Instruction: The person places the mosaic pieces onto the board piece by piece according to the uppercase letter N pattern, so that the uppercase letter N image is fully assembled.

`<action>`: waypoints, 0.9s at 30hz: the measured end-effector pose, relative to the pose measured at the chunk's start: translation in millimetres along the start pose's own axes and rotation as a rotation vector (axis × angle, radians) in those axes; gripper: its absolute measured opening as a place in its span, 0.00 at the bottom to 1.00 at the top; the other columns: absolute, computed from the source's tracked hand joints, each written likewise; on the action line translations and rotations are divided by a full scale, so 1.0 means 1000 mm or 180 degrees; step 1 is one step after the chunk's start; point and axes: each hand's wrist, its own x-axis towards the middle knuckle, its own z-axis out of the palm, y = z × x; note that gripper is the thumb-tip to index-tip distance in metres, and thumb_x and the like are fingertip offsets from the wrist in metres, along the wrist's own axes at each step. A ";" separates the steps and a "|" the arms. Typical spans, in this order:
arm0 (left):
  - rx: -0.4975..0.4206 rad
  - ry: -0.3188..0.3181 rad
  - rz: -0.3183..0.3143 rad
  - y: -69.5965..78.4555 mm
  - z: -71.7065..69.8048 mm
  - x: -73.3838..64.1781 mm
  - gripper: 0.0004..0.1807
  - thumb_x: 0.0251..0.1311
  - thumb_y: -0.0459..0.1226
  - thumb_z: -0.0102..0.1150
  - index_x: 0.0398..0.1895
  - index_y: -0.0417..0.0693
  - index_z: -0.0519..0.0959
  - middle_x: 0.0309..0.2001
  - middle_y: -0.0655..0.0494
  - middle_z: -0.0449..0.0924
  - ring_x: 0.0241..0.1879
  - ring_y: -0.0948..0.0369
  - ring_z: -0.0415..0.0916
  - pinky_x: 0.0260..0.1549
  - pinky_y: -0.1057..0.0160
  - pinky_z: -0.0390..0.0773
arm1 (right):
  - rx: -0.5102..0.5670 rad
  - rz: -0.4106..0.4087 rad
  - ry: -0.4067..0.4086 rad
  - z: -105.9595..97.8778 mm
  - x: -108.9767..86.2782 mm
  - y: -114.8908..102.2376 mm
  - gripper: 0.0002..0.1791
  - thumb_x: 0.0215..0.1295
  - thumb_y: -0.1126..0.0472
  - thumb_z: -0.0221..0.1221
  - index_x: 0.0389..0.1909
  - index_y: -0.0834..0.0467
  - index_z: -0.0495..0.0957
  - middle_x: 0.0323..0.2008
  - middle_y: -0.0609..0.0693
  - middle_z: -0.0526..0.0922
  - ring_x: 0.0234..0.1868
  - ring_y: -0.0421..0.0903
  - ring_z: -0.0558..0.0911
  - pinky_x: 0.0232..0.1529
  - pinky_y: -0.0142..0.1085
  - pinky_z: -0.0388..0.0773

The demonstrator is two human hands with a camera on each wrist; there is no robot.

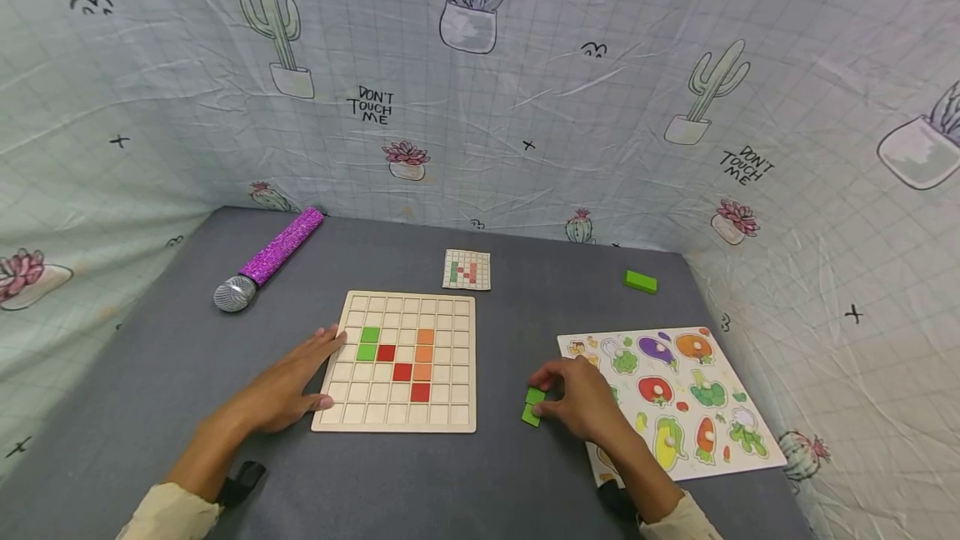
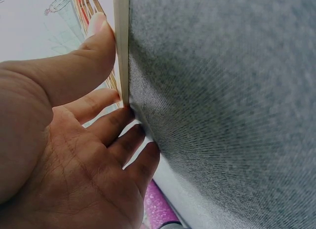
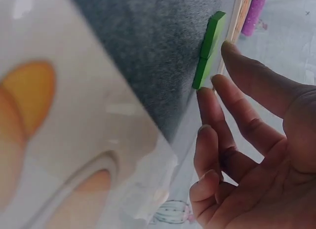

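Note:
My left hand (image 1: pixel 296 382) rests at the left edge of a wooden grid board (image 1: pixel 468 340), thumb over the rim and fingers against its side. Green, red and orange squares sit in some of the board's cells. To the right of the board lie two green square tiles (image 1: pixel 535 396), end to end on the table. My right hand (image 1: pixel 581 398) is right over them, its thumb and forefinger at their edges. In the right wrist view, a fingertip meets the end of the green tiles (image 3: pixel 210 41), while the thumb stands slightly apart from them.
A small pattern card (image 1: pixel 467 270) lies behind the board. A vegetable puzzle board (image 1: pixel 678 398) extends under my right forearm. Beyond it is a green block (image 1: pixel 640 282). A glittery purple microphone (image 1: pixel 273 257) lies at the back left of the grey table (image 1: pixel 420 490).

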 end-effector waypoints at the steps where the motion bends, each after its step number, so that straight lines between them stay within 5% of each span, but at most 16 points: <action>1: 0.0000 0.0004 -0.0002 0.000 0.000 0.000 0.48 0.62 0.37 0.74 0.82 0.38 0.60 0.84 0.33 0.54 0.82 0.31 0.51 0.74 0.29 0.59 | -0.0026 0.0034 0.0014 0.000 0.000 0.000 0.16 0.47 0.62 0.84 0.37 0.48 0.90 0.31 0.42 0.87 0.39 0.42 0.78 0.42 0.39 0.74; 18: -0.0016 0.0007 -0.0011 0.000 0.000 0.000 0.48 0.61 0.36 0.74 0.82 0.38 0.61 0.83 0.32 0.54 0.81 0.30 0.51 0.75 0.28 0.57 | -0.0215 0.0159 0.0025 0.009 0.006 -0.004 0.15 0.51 0.64 0.82 0.29 0.47 0.85 0.27 0.42 0.80 0.35 0.40 0.73 0.39 0.38 0.70; 27: 0.0000 0.0002 -0.0055 0.000 0.001 -0.001 0.48 0.61 0.37 0.75 0.82 0.39 0.60 0.84 0.33 0.53 0.82 0.31 0.51 0.75 0.29 0.58 | 0.0116 -0.0198 0.0076 0.009 0.009 -0.007 0.11 0.55 0.67 0.78 0.33 0.50 0.88 0.23 0.38 0.76 0.25 0.33 0.71 0.30 0.30 0.68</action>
